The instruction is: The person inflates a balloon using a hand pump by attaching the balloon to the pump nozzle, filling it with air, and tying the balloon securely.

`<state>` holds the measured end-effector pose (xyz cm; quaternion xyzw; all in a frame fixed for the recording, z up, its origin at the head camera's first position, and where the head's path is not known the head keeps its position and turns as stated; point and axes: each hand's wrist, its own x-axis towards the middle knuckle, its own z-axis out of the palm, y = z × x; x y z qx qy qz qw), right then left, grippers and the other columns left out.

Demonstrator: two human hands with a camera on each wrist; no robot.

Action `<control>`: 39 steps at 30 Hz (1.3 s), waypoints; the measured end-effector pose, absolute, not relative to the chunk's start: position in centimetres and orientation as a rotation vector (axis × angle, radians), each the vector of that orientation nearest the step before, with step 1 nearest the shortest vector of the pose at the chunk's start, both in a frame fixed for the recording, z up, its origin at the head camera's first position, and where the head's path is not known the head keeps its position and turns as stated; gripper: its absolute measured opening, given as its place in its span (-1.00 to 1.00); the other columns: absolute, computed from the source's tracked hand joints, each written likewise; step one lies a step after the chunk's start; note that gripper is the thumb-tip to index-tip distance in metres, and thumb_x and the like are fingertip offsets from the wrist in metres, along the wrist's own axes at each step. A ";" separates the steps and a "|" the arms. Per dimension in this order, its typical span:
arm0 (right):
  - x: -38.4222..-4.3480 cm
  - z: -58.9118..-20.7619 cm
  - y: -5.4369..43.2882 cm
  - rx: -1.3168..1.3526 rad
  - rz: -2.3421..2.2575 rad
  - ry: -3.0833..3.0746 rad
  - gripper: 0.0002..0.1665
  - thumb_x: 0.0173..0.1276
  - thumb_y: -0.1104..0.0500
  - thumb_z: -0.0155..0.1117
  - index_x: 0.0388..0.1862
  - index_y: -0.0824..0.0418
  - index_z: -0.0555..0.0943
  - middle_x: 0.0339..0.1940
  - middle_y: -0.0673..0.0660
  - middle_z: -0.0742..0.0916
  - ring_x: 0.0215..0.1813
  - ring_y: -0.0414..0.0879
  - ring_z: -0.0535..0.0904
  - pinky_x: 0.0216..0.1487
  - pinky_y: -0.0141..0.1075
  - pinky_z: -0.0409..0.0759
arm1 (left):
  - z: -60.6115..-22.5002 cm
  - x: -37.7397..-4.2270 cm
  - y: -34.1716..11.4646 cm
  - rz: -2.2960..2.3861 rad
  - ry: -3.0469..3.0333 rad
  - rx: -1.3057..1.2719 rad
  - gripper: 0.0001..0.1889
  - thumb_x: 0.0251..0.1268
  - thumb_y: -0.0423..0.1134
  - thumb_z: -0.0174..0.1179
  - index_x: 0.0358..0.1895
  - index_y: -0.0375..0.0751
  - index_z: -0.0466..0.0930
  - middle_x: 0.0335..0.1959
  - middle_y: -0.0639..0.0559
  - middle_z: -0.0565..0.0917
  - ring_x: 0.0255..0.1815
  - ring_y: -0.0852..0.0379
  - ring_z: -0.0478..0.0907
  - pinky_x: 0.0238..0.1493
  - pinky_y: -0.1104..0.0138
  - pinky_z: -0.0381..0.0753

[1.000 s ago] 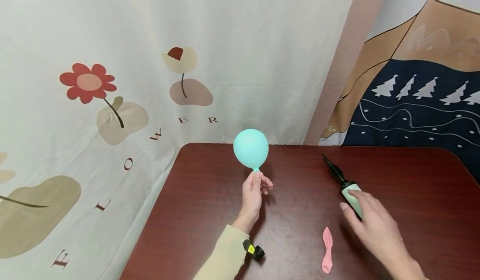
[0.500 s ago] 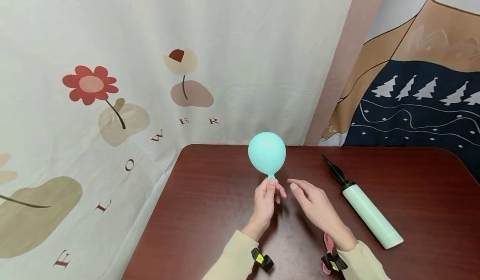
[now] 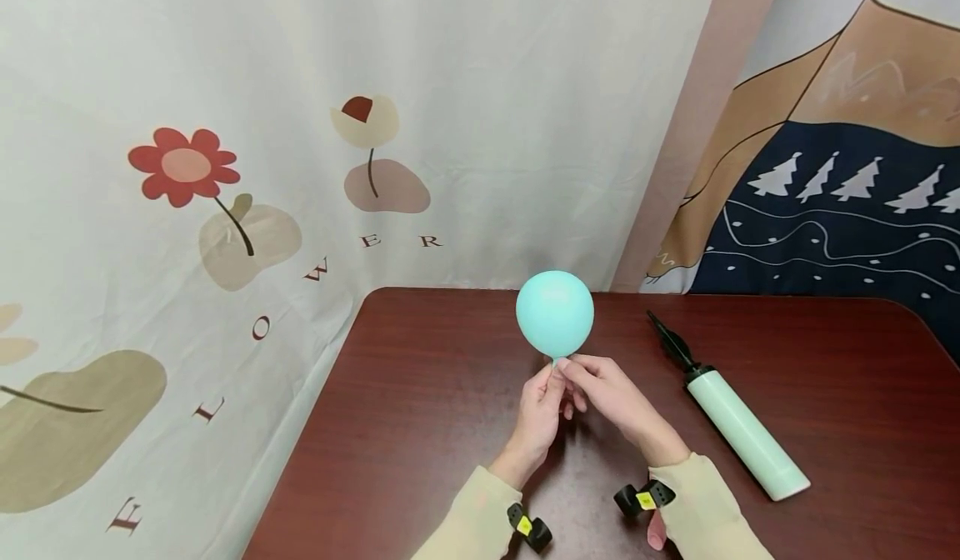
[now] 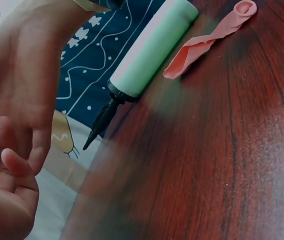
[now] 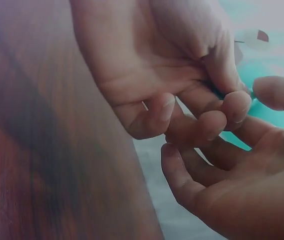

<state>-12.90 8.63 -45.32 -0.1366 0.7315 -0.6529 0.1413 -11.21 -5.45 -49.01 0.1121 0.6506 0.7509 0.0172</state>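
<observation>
A round, inflated turquoise balloon (image 3: 555, 314) stands upright above both hands in the head view. My left hand (image 3: 538, 418) pinches its neck between thumb and fingers. From the right, my right hand (image 3: 618, 397) pinches the same neck, its thumb meeting the left fingertips. Close up in the right wrist view, the left hand (image 5: 131, 60) comes down from the top and the right hand (image 5: 252, 185) from the lower right. Their fingers hide most of the neck, with turquoise showing behind.
A pale green hand pump (image 3: 746, 435) with a black nozzle lies right of the hands on the dark red-brown table (image 3: 375, 402). A limp pink balloon (image 4: 207, 42) lies near it, mostly hidden under the right sleeve in the head view. A printed curtain (image 3: 487, 127) hangs behind.
My right hand has left the pump, crossed leftward and taken hold of the balloon's neck. My left hand has carried the turquoise balloon slightly right and nearer.
</observation>
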 end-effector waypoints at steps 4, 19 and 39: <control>-13.1 -45.4 8.8 -0.376 -1.910 2.065 -0.56 0.60 0.04 0.19 -0.36 0.38 0.59 -0.67 0.12 0.55 -0.42 0.37 0.60 -0.14 -0.20 0.59 | -49.1 -11.2 -5.5 2.326 1.997 0.345 -0.51 0.74 -0.13 -0.19 -0.25 -0.56 0.46 -0.54 -0.54 0.46 -0.52 0.14 0.47 -0.48 0.46 0.39; -13.6 -46.5 9.0 -0.270 -2.064 1.989 -0.67 0.52 0.14 0.31 -0.08 0.44 0.75 -0.04 0.34 0.80 0.08 -0.08 0.69 0.16 -0.30 0.59 | -49.6 -10.3 -5.9 2.245 1.862 0.375 -0.54 0.75 -0.17 -0.17 -0.21 -0.64 0.35 -0.52 0.10 0.60 -0.46 0.26 0.58 -0.45 0.46 0.43; -13.5 -46.9 10.0 -0.430 -1.669 2.472 -0.67 0.65 0.13 0.13 -0.34 0.20 0.68 -0.41 0.06 0.70 -0.23 -0.06 0.58 -0.16 -0.27 0.50 | -48.6 -10.5 -8.5 1.905 2.585 0.894 -0.85 0.54 -0.39 0.14 -0.27 -0.23 0.65 -0.52 -0.03 0.70 -0.52 0.05 0.65 -0.44 0.43 0.65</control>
